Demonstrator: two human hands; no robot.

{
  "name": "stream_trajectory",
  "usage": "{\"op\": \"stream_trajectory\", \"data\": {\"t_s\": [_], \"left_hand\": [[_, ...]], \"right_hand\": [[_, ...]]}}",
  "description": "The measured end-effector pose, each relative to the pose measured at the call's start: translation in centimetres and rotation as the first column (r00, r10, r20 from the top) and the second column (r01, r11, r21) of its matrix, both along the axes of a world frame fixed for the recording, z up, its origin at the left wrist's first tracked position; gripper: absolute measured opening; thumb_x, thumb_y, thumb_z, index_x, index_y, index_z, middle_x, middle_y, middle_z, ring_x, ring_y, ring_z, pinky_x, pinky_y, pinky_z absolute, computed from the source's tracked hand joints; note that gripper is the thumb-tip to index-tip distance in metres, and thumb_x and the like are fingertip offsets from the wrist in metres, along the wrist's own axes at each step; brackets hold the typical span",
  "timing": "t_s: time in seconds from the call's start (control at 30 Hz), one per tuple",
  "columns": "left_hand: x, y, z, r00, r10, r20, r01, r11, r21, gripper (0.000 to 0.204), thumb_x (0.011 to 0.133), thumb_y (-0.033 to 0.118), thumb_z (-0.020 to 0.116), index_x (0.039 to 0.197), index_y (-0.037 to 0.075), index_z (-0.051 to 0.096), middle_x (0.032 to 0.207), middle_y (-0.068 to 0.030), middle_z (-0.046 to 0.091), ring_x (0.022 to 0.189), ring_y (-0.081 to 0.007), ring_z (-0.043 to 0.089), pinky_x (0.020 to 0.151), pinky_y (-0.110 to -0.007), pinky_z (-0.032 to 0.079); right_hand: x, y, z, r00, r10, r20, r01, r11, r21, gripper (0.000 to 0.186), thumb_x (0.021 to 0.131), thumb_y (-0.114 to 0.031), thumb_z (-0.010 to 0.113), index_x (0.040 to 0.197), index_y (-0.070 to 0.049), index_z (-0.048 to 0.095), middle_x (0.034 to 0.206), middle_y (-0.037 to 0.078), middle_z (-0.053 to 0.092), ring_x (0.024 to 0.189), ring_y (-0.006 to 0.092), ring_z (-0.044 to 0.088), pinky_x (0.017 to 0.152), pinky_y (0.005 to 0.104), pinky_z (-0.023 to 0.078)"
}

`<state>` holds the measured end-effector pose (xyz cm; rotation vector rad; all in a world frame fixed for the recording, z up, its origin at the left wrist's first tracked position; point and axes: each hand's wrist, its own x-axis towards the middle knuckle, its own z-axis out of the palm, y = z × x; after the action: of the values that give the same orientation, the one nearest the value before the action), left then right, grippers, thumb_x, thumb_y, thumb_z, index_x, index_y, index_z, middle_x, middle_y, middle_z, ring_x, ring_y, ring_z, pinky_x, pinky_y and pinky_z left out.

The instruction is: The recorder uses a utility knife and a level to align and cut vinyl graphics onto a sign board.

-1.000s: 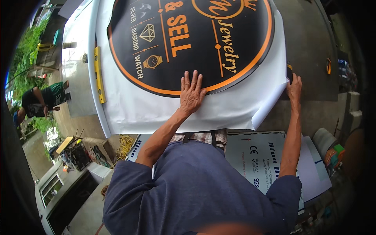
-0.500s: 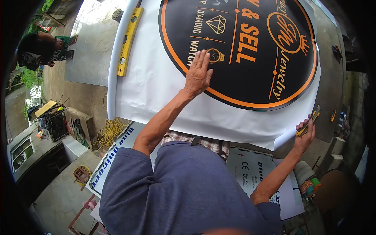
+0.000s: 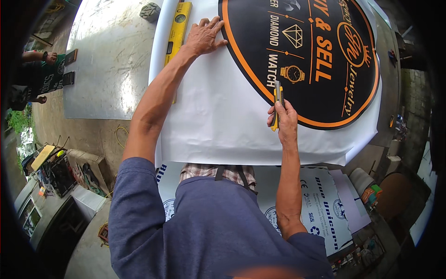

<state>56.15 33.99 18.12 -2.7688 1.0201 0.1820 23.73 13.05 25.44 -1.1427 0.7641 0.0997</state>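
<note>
A large white printed sheet [image 3: 204,125] covers the work table, bearing a round black sign print [image 3: 306,100] with an orange border. My left hand [image 3: 204,36] rests on the sheet with fingers spread, its fingertips at the print's left edge. Close beside that hand lies a yellow spirit level [image 3: 179,29], partly hidden by my left forearm. My right hand [image 3: 285,122] is closed around a yellow and black utility knife [image 3: 278,104]. The knife points away from me, over the lower left border of the print; whether it touches is unclear.
A bare metal sheet [image 3: 104,60] with a dark stone-like block [image 3: 150,12] lies left of the print. Another person [image 3: 42,76] stands at the far left. Printed panels [image 3: 320,195] lie under and behind me. Yellow cord [image 3: 121,136] hangs at the left.
My left hand has slid left and away from me, off the black print to its edge. My right hand has carried the knife from the right corner leftward over the print's border.
</note>
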Motion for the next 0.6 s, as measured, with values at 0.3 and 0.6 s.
{"op": "stream_trajectory", "data": {"t_s": [0.3,0.6], "left_hand": [[3.3,-0.4,2.6,0.988,-0.124,-0.092,0.117,0.99,-0.078,0.077,0.093,0.059,0.063,0.152,0.012,0.047,0.158,-0.0077,0.046,0.145,-0.0335,0.043,0.116,-0.049,0.041],[8.8,4.5,4.1,0.944,-0.269,-0.191,0.231,0.952,-0.201,0.087,0.088,0.061,0.067,0.154,0.009,0.045,0.162,-0.0087,0.042,0.151,-0.0377,0.029,0.124,-0.061,0.017]], "right_hand": [[7.3,6.2,-0.9,0.992,0.091,-0.086,-0.112,0.953,-0.283,0.033,0.107,-0.032,0.053,0.112,-0.001,0.062,0.08,0.006,0.063,0.055,0.0126,0.065,0.046,0.0256,0.051],[22.2,10.2,-2.8,0.972,0.183,-0.148,-0.235,0.751,-0.617,0.037,0.104,-0.032,0.052,0.108,0.003,0.064,0.072,0.007,0.067,0.055,0.0163,0.071,0.046,0.0276,0.056]]}}
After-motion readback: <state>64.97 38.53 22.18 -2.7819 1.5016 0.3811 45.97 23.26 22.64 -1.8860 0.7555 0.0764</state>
